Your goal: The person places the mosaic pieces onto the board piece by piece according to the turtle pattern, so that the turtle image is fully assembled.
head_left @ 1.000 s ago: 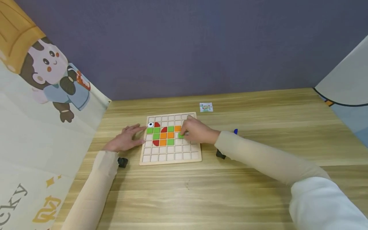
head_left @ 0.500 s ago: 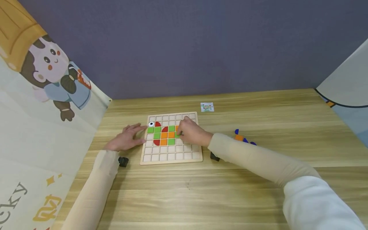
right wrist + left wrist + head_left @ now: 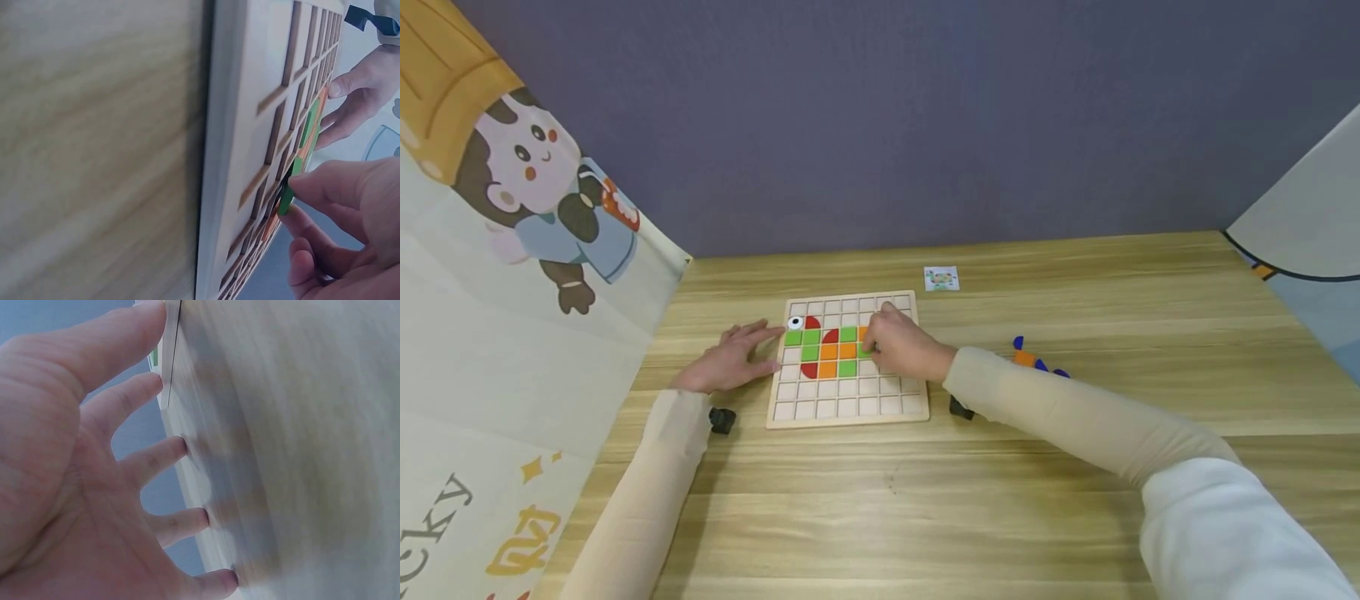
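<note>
Right hand [image 3: 910, 343]: pinching one green tile [image 3: 289, 194] at the grid board [image 3: 850, 422]. Left hand [image 3: 730, 362]: spread wide, at board's left edge. Handling: best squared, then pressed level, board steadied.

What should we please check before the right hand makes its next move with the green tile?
1. Grip: the right hand pinches the green tile between thumb and finger. Ok.
2. Tile seated flat: it looks tilted against the grid in the right wrist view. Not ok.
3. Board support: the left hand has its thumb and forefinger at the left edge of the grid board. Ok.
4. Card in sight: the picture card lies face up beyond the board. Ok.
5. Layout matches card: its print is too small to compare. Cannot tell.
6. All loose pieces visible: an orange tile and blue pieces show; the right sleeve may hide others. Cannot tell.
</note>
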`<action>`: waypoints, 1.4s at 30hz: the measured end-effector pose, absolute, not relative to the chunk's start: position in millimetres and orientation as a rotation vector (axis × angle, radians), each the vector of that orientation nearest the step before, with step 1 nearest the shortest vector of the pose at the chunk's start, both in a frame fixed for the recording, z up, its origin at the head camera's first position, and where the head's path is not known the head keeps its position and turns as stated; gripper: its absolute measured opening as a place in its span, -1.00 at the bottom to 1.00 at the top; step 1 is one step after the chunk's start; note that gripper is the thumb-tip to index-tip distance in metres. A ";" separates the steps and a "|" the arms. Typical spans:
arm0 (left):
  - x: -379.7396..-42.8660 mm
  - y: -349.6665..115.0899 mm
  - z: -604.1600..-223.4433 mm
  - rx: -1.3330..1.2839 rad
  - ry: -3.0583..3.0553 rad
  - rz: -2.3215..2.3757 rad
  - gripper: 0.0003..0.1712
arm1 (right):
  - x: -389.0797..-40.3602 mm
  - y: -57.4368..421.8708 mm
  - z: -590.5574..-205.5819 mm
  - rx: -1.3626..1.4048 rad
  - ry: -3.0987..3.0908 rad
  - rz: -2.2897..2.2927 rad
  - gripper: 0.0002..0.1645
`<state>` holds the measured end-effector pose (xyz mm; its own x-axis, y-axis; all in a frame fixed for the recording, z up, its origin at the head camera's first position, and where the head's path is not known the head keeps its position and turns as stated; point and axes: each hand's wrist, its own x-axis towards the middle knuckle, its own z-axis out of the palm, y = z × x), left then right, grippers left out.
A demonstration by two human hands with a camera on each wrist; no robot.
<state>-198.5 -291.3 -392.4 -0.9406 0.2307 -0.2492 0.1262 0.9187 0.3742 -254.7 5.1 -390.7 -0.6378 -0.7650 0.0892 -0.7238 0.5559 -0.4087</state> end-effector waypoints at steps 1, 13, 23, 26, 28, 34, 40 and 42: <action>-198.7 -291.1 -392.4 0.267 2.791 0.514 -0.24 | -254.6 5.0 -390.6 -1.284 2.685 -0.634 -0.82; -199.5 -290.2 -391.5 0.267 2.787 0.506 -0.24 | -250.9 11.9 -390.3 -1.388 2.689 -0.541 -0.85; -199.2 -292.0 -393.5 0.293 2.787 0.526 -0.25 | -255.0 54.3 -381.4 -1.340 2.693 -0.648 -0.82; -198.4 -293.3 -394.5 0.292 2.786 0.533 -0.25 | -257.3 74.5 -377.4 -1.302 2.702 -0.661 -0.80; -198.5 -293.5 -394.7 0.291 2.786 0.531 -0.24 | -258.2 89.8 -375.3 -1.270 2.709 -0.661 -0.77; -199.4 -292.0 -393.4 0.287 2.787 0.541 -0.24 | -259.6 140.4 -380.3 -1.223 2.741 -0.641 -0.79; -200.5 -293.9 -395.2 0.307 2.783 0.550 -0.24 | -254.1 181.9 -388.1 -1.205 2.777 -0.622 -0.85; -200.5 -294.7 -396.3 0.309 2.781 0.555 -0.23 | -252.8 191.4 -389.8 -1.181 2.785 -0.616 -0.83</action>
